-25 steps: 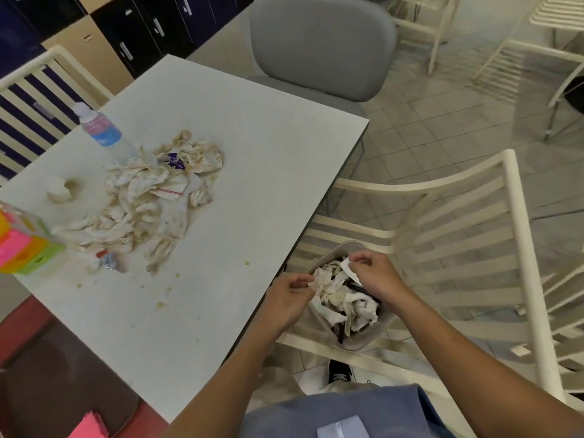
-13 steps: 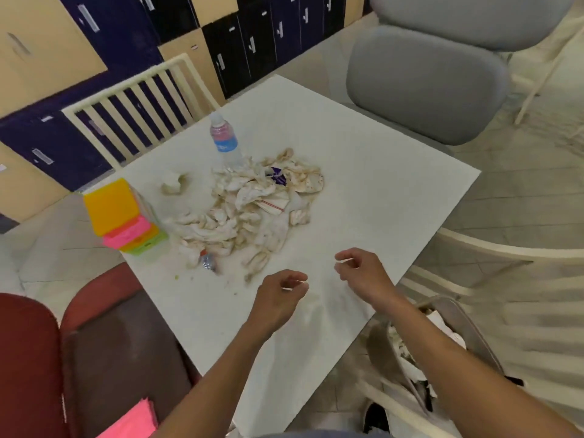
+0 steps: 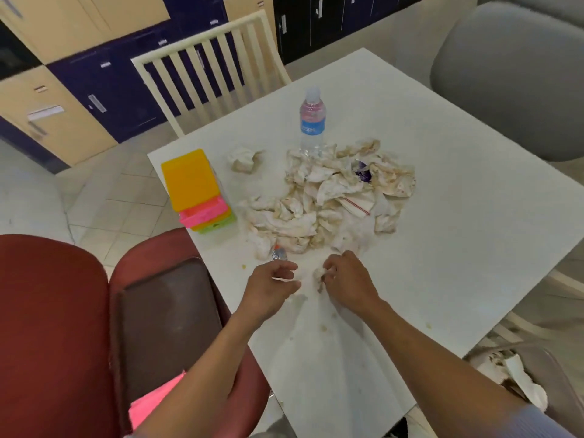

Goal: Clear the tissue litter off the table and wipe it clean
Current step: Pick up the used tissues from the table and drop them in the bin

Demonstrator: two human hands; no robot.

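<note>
A heap of stained, crumpled tissues (image 3: 328, 197) lies in the middle of the white table (image 3: 458, 248). One separate tissue ball (image 3: 243, 159) sits further left. My right hand (image 3: 344, 279) is at the near edge of the heap, its fingers curled round a small tissue scrap (image 3: 318, 273). My left hand (image 3: 271, 286) hovers just left of it with loosely curled fingers, holding nothing. A small foil wrapper (image 3: 278, 255) lies by the left fingertips. The grey bin (image 3: 543, 374) with tissues inside stands at the lower right, beside the table.
A water bottle (image 3: 312, 124) stands behind the heap. A stack of coloured boxes (image 3: 197, 191) sits near the table's left edge. A red chair (image 3: 94, 327) is at the left, a slatted cream chair (image 3: 208, 67) beyond, a grey chair (image 3: 512, 74) at the far right. Crumbs dot the near table.
Both hands left the bin on the right and moved over the table to the near edge of the heap. My right hand now grips a tissue scrap. The view swung left.
</note>
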